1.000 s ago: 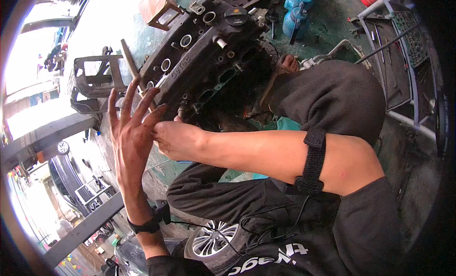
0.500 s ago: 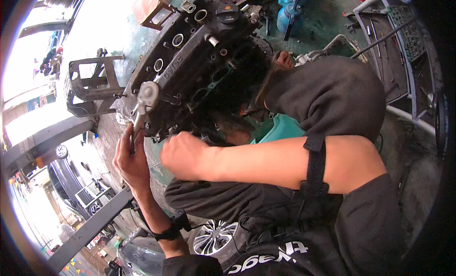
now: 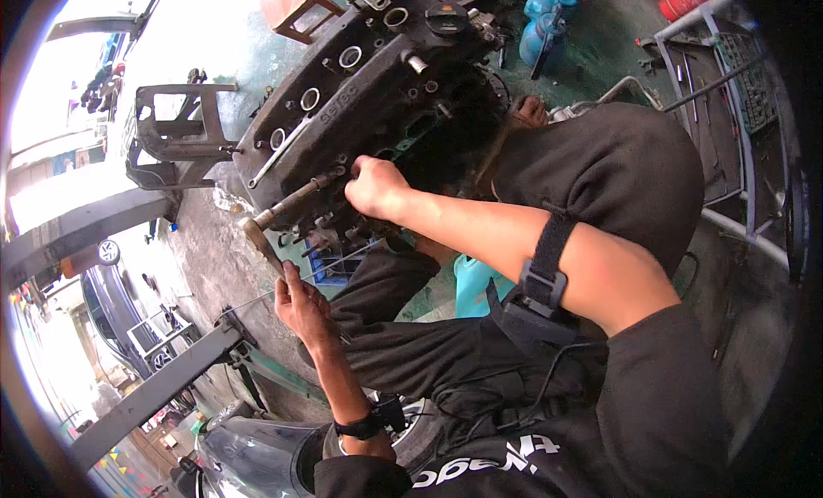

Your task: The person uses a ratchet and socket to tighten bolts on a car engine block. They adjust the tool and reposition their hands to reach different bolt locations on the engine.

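My left hand (image 3: 306, 309) is closed around the lower end of a ratchet wrench (image 3: 255, 234). A long metal extension bar (image 3: 290, 202) runs from the ratchet head up to the right, its far end against the side of a dark, grimy car engine (image 3: 369, 91). My right hand (image 3: 377, 188) is curled beside that far end, close against the engine's side. Its fingertips face the engine, and what they hold, if anything, is hidden. On the engine's black cover lies a slim silver wrench (image 3: 279, 155).
A black metal bracket frame (image 3: 182, 125) stands left of the engine, an orange stool (image 3: 296, 8) behind it. Blue bottles (image 3: 545, 27) and a tool cart (image 3: 711, 95) are at the right. A blue crate (image 3: 330, 262) lies below the engine; a grey steel beam (image 3: 159, 395) crosses lower left.
The ratchet has swung down, showing the extension bar side-on, and my left hand has moved right with it. My right hand has risen to the engine's side. The whole view has shifted slightly.
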Demonstrator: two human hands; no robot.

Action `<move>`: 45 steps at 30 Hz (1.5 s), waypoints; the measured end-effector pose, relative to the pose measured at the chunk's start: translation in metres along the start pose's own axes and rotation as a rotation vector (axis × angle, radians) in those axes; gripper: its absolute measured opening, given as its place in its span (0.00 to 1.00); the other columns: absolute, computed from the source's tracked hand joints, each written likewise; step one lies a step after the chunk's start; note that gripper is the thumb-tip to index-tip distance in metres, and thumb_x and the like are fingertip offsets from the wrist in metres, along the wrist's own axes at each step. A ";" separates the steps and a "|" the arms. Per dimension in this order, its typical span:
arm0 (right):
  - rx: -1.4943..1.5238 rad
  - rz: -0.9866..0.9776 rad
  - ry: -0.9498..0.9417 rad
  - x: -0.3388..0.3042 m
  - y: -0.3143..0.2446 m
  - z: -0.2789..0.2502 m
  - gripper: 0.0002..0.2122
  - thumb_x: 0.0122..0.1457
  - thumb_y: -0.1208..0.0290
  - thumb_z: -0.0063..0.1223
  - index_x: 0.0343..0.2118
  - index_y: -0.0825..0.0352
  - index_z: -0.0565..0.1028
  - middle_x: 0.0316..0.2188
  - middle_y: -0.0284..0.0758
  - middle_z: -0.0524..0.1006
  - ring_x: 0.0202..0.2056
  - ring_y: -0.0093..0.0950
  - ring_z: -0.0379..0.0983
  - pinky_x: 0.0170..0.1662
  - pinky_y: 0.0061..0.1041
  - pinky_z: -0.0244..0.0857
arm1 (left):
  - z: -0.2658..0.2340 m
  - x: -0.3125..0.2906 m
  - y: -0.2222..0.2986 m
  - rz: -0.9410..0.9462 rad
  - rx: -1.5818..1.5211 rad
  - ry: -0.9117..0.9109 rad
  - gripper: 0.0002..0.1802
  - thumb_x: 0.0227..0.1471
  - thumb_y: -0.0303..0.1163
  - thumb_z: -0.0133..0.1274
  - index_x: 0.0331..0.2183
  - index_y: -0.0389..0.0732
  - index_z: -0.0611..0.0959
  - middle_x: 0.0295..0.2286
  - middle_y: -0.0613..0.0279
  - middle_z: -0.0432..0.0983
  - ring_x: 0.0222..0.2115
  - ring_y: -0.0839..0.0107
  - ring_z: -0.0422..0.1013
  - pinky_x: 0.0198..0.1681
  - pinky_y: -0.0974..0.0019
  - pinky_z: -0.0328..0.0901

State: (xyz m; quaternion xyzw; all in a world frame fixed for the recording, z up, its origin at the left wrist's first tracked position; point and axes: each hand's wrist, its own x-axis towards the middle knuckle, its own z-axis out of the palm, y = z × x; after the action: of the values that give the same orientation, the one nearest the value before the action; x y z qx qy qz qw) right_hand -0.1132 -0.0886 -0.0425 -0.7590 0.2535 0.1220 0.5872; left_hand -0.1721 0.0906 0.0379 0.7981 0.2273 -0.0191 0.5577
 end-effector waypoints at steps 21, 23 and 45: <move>1.282 0.480 -0.054 0.010 0.010 0.048 0.07 0.59 0.68 0.46 0.31 0.65 0.74 0.26 0.36 0.79 0.27 0.30 0.78 0.32 0.29 0.73 | -0.019 -0.041 -0.040 0.045 -0.181 0.077 0.21 0.55 0.40 0.55 0.17 0.48 0.66 0.11 0.77 0.55 0.09 0.86 0.50 0.12 0.76 0.42; 1.418 0.449 0.086 0.004 0.010 0.030 0.07 0.60 0.70 0.46 0.31 0.67 0.73 0.28 0.38 0.79 0.28 0.29 0.78 0.33 0.28 0.74 | -0.022 -0.047 -0.042 0.080 -0.234 0.061 0.21 0.56 0.41 0.54 0.17 0.48 0.66 0.10 0.77 0.55 0.09 0.86 0.51 0.12 0.77 0.43; 0.434 0.277 0.010 -0.105 0.138 -0.073 0.06 0.58 0.73 0.54 0.33 0.72 0.76 0.21 0.32 0.75 0.22 0.21 0.70 0.26 0.23 0.65 | -0.031 -0.069 -0.073 -0.029 -0.230 0.095 0.22 0.55 0.38 0.55 0.15 0.48 0.65 0.09 0.75 0.56 0.09 0.86 0.51 0.13 0.76 0.42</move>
State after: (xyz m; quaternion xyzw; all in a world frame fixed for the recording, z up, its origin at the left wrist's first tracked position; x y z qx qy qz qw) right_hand -0.2826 -0.1579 -0.0861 -0.5739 0.3781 0.1404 0.7127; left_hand -0.2684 0.1148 0.0049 0.7255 0.2656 0.0371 0.6338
